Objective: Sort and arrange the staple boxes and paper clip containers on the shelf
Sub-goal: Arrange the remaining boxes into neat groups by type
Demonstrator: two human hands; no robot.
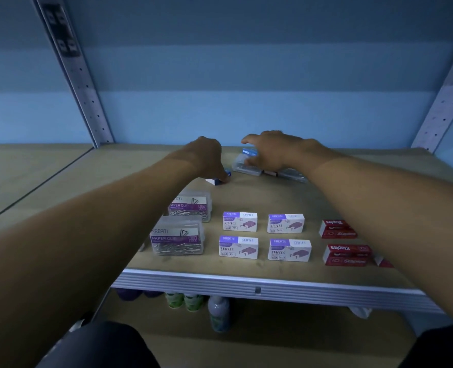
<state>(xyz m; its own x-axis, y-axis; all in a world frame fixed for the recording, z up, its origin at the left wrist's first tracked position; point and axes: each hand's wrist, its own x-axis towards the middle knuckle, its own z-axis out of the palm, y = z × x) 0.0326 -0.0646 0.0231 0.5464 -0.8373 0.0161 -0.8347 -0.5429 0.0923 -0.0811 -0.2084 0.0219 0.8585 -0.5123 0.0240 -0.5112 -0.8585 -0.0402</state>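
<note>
Toward the back edge of the shelf (pixel 246 264), the left hand (pixel 206 158) has its curled fingers pinching a small blue staple box (pixel 218 180) lying on the shelf. The right hand (pixel 273 152) spreads relaxed fingers over a clear container (pixel 242 166) topped by a blue box (pixel 249 152).

"KREATI PAPER CLIP" on two clear paper clip containers (pixel 177 239), "KREATI STAPLES" on four white-and-purple staple boxes (pixel 238 247), "Staples" and "10" on red staple boxes (pixel 347 254), "Staples" on blue box (pixel 250 152)
</note>
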